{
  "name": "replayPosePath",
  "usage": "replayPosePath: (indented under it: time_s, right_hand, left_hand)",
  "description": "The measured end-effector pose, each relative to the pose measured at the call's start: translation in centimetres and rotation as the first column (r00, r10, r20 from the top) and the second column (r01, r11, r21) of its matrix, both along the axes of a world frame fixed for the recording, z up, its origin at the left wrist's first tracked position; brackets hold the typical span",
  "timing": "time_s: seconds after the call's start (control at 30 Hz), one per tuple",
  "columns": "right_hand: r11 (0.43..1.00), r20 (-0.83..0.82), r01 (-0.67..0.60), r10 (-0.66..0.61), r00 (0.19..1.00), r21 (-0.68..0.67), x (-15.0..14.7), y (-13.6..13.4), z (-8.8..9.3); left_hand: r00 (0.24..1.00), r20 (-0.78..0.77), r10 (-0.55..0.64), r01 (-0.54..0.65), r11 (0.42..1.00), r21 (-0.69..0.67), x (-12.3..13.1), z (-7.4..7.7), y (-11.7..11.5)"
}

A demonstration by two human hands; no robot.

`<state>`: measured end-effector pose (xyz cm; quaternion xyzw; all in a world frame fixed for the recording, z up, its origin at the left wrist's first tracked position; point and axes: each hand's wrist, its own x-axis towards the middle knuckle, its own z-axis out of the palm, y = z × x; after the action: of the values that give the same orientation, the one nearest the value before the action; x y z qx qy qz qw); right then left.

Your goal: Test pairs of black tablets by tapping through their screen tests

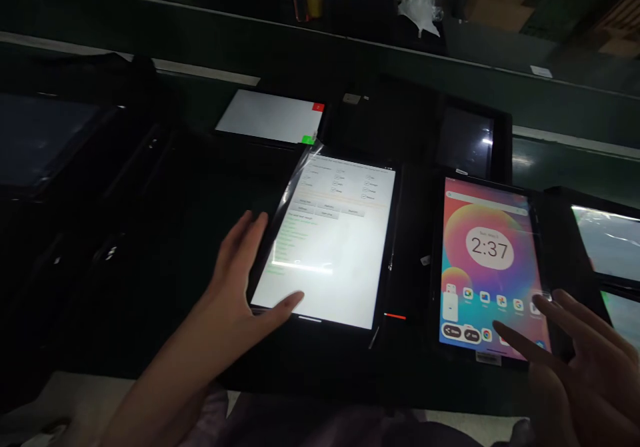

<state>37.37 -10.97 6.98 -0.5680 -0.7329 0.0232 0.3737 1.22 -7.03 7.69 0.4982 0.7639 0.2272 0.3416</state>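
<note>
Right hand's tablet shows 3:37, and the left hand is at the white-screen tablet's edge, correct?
No: the head view shows the tablet by the right hand reading 2:37, not 3:37. The left hand is at the edge of the white-screen tablet, as you said.

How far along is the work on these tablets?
Looks done: the home-screen tablet is lit, showing 2:37. In hand: the left hand touches the lower edge of the checklist tablet, and the right hand is over the home-screen tablet's lower corner. Left: the dark-screened tablet behind them is unlit.
</note>
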Motion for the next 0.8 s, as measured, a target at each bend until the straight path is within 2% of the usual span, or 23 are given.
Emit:
replayPosePath:
  time_s: [0.03,0.1,0.2,0.27,0.4,0.53,0.8]
  right_hand:
    - [0.999,-0.005,0.034,-0.034,0.999,-0.015,-1.0,0.0,0.6]
    - [1.0,0.025,0.006,-0.006,1.0,-0.01,-1.9,0.1,1.2]
    - [0.995,0.099,-0.101,0.098,0.99,0.025,-1.1,0.5,0.9]
    - [0.99,0.128,-0.139,0.133,0.983,0.036,-0.3,0.7,0.6]
    - [0.987,0.136,-0.155,0.149,0.979,0.036,0.2,1.0,0.3]
    - [0.992,0.175,-0.116,0.106,0.979,0.044,-0.2,1.5,0.4]
    - [0.996,0.151,-0.083,0.079,0.985,0.023,-0.1,1.4,0.6]
  left_hand:
    - [0.999,0.002,0.044,-0.044,0.999,0.015,0.4,0.3,0.4]
    - [0.989,0.08,0.121,-0.125,0.991,0.041,1.1,0.6,1.0]
    - [0.943,0.273,0.189,-0.206,0.978,0.035,1.5,1.0,1.4]
    - [0.911,0.345,0.228,-0.25,0.968,0.022,1.6,1.1,1.2]
    - [0.881,0.366,0.299,-0.337,0.941,0.041,2.1,1.4,0.8]
    - [0.857,0.347,0.38,-0.42,0.906,0.044,2.7,1.7,0.7]
    - [0.837,0.376,0.397,-0.455,0.887,0.077,3.1,1.6,0.9]
